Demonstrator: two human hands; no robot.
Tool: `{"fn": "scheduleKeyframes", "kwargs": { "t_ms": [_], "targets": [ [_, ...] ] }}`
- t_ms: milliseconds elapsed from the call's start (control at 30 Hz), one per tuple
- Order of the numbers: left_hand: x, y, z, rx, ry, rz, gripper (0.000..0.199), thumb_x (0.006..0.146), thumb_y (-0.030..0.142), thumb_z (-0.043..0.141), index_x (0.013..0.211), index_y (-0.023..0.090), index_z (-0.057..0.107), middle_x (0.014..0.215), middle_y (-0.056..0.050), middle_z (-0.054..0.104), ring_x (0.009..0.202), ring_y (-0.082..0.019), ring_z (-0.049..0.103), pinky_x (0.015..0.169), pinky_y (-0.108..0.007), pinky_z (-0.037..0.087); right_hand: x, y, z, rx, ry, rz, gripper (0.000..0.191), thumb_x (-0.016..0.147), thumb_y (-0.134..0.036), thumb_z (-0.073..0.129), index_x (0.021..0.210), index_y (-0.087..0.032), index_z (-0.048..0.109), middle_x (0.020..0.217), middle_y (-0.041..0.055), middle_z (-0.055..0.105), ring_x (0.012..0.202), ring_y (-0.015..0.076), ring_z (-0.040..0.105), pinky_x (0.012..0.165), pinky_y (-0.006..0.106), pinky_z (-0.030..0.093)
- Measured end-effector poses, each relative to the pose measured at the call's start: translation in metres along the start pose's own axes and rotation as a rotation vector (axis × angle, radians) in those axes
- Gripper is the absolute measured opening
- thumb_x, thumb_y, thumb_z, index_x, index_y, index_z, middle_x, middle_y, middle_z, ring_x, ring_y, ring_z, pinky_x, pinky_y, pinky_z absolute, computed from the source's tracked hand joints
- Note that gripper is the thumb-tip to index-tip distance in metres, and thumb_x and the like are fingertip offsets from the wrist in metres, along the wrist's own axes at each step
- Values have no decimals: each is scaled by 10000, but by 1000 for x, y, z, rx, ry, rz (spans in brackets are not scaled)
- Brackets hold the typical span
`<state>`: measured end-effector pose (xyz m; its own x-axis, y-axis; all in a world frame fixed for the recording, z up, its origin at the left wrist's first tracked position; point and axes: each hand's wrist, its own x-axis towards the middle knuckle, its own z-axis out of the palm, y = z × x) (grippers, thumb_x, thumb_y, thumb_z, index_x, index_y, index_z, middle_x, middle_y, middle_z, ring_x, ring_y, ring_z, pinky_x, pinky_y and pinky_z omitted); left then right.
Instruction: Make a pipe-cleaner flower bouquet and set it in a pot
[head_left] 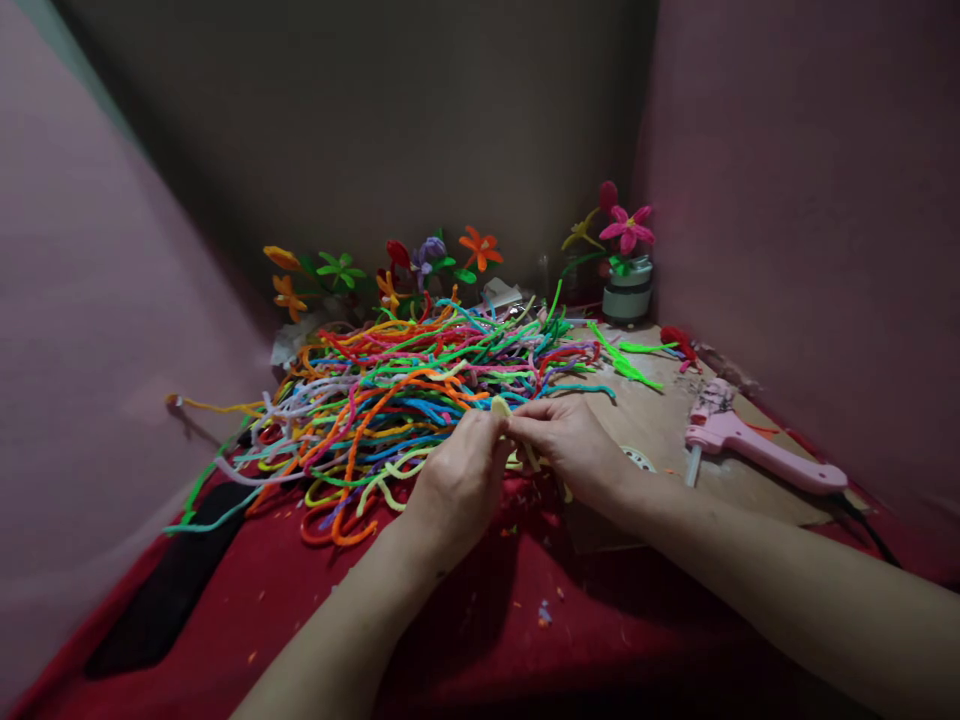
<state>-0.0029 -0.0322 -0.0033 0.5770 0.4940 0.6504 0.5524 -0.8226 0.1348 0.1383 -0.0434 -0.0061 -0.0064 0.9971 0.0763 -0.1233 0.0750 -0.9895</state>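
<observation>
My left hand (463, 470) and my right hand (574, 445) meet at the front right of a heap of coloured pipe cleaners (405, 385). Between their fingertips is a pale yellow pipe cleaner (501, 406), its rounded top showing above the fingers. The fingers of my left hand are curled round its lower part. My right thumb and forefinger pinch it from the right side. A pale strand hangs below my right fingers, partly hidden by the hand.
A pink glue gun (765, 452) lies on brown cardboard (660, 400) at the right. Fuzzy flowers stand behind the heap, one pink (628, 229) in a small pot (627, 295). A black strip (169, 590) lies on the red cloth (300, 600), which carries small scraps.
</observation>
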Motion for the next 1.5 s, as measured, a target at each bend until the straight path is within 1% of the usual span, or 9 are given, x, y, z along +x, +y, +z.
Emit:
{"fn": "scheduleKeyframes", "kwargs": {
  "t_ms": [200, 367, 600, 767, 867, 967, 1133, 1267, 1500],
  "targets": [
    [13, -1, -12, -684, 15, -610, 321, 738, 254, 632, 1004, 188, 466, 730, 16, 548, 578, -114, 566, 532, -242, 483, 3, -6, -4, 125, 43, 23, 181, 688, -279, 617, 577, -139, 591, 469, -40, 494, 393, 66, 418, 397, 203, 336],
    [15, -12, -11, -1206, -290, -891, 244, 697, 278, 669, 857, 149, 538, 587, 37, 525, 398, -67, 451, 336, -180, 381, 1, -9, -4, 124, 39, -23, 170, 710, -274, 600, 612, -137, 628, 481, -36, 517, 410, 62, 433, 405, 195, 330],
    [12, 0, -6, -1039, -57, -811, 190, 706, 271, 666, 701, 164, 508, 486, 58, 502, 379, -63, 434, 338, -163, 339, 0, -5, -4, 108, 7, -51, 171, 713, -267, 589, 624, -129, 637, 490, -35, 527, 427, 59, 430, 412, 191, 316],
    [3, 6, 0, -434, 186, -457, 126, 768, 247, 599, 735, 178, 499, 598, 38, 526, 493, -75, 491, 485, -192, 407, -1, -5, -1, 111, -22, -10, 158, 701, -251, 593, 607, -129, 632, 469, -41, 501, 417, 63, 418, 386, 191, 285],
    [-1, 3, 3, -125, 183, -164, 98, 785, 177, 566, 721, 177, 491, 652, 20, 522, 573, -89, 504, 548, -201, 408, -1, -4, -2, 142, -49, 6, 159, 696, -232, 584, 578, -132, 619, 475, -36, 512, 411, 64, 418, 388, 196, 305],
    [0, -1, 2, -72, 119, -42, 107, 799, 145, 539, 704, 174, 499, 669, 4, 518, 609, -100, 497, 559, -210, 399, 1, -2, -4, 192, -91, 58, 170, 669, -264, 631, 563, -132, 611, 478, -32, 529, 397, 62, 422, 388, 201, 325],
    [10, 2, -5, -640, 46, -319, 145, 736, 188, 629, 843, 194, 531, 752, -2, 556, 662, -125, 561, 585, -238, 454, 4, -3, -8, 312, -197, 128, 194, 641, -297, 689, 596, -138, 587, 456, -45, 520, 370, 58, 430, 358, 184, 314],
    [16, 5, -9, -1161, -153, -573, 339, 764, 192, 596, 1067, 206, 445, 843, -25, 621, 703, -155, 624, 562, -246, 484, 4, -8, -12, 432, -217, 220, 148, 665, -253, 655, 632, -146, 557, 488, -33, 556, 367, 65, 462, 344, 177, 344],
    [13, 2, -4, -1074, -127, -617, 173, 769, 160, 559, 940, 170, 535, 759, 0, 639, 643, -119, 612, 599, -231, 493, 6, -8, -15, 502, -253, 375, 57, 686, -173, 593, 651, -132, 573, 451, -54, 499, 345, 39, 392, 339, 160, 297]
  ]
}}
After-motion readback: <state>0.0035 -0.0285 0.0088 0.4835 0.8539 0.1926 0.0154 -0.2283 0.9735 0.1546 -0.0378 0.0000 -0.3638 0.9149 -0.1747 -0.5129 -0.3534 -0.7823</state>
